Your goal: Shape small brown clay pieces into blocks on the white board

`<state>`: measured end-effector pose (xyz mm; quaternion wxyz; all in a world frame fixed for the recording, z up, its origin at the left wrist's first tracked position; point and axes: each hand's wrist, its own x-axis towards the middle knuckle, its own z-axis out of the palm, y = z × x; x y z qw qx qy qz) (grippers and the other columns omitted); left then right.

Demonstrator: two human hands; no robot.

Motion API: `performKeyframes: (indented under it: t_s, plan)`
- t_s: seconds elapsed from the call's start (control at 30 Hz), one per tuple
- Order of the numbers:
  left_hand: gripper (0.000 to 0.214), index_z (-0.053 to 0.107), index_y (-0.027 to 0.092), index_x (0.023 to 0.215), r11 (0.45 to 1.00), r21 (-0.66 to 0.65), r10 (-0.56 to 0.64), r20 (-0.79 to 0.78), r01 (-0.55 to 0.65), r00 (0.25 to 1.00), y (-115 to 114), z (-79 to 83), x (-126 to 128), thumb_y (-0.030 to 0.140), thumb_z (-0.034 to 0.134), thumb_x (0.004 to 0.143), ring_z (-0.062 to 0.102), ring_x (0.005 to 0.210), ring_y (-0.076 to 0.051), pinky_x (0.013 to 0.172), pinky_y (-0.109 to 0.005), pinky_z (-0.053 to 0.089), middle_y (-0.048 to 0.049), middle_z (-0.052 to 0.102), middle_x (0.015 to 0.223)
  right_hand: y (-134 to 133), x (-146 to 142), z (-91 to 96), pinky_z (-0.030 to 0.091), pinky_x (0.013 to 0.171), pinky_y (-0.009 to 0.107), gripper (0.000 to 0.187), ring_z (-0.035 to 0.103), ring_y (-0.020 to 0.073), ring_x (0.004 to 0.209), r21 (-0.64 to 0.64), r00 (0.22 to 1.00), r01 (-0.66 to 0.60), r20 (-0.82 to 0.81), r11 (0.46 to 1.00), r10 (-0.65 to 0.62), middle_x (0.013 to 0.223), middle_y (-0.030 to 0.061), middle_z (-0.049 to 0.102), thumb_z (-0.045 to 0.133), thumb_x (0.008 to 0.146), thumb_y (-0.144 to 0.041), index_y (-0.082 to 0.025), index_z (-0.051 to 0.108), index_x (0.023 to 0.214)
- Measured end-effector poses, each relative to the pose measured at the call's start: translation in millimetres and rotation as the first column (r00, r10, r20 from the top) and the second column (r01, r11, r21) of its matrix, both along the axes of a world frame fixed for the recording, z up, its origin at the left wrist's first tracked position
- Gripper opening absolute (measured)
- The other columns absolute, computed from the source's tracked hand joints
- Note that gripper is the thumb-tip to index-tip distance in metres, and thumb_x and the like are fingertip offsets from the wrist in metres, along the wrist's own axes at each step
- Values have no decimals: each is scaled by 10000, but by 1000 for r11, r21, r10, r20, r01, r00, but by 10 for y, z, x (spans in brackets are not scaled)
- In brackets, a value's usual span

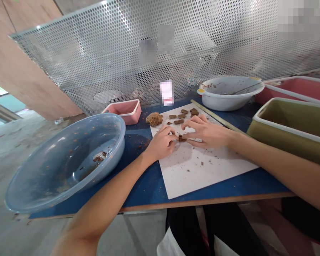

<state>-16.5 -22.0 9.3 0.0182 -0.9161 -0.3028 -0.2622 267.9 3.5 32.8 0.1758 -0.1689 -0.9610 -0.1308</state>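
A small brown clay-like piece point(181, 138) is pinched between my two hands, just above or on a white board point(188, 181). My left hand point(163, 143) grips it from the left with thumb and fingers curled in. From the right, my right hand point(206, 131) closes its thumb and fingertips on it, the other fingers arched above. Behind the hands lie several short brown rolls point(179, 121) of similar material. A larger crumbly brown lump point(154, 119) sits at the board's back left corner. Dark crumbs dot the board.
A big blue basin point(66, 153) with some wet residue overhangs the blue table point(146, 193) at left. Further back stand a small pink container point(133, 112) and a white tub point(226, 101). Olive point(288, 131) and pink-red point(304, 89) bins flank the right. A stick point(215, 115) lies beside the board; perforated metal point(109, 53) rises behind.
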Motion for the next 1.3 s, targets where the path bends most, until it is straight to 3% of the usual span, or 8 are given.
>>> performKeyframes:
  t_s: [0.2, 0.63, 1.3]
  plan:
    - [317, 800, 194, 1042, 1000, 1, -1, -15, 1, 1000, 7, -13, -13, 0, 581, 920, 604, 1123, -282, 1065, -465, 570, -99, 678, 1128, 16, 4, 8, 385, 970, 490, 280, 510, 333, 1250, -44, 999, -5, -51, 999, 3, 1385, 145, 621, 507, 1162, -329, -248, 772, 1200]
    - [353, 780, 196, 1080, 999, -34, -19, 6, 19, 1000, 18, -30, 4, -16, 556, 908, 602, 1168, -290, 1077, -471, 565, -101, 681, 1140, -2, -55, 33, 391, 1017, 520, 271, 507, 353, 1302, -43, 1000, -6, 23, 999, 7, 1465, 146, 597, 514, 1129, -272, -239, 782, 1157]
    - [374, 763, 200, 1116, 998, -57, -29, -46, 26, 999, 42, -1, 13, -17, 553, 894, 601, 1167, -299, 1065, -483, 565, -104, 691, 1141, 1, -56, 71, 409, 983, 522, 345, 500, 355, 1299, 7, 999, -20, 48, 1000, 19, 1482, 131, 605, 454, 1163, -285, -255, 797, 1139]
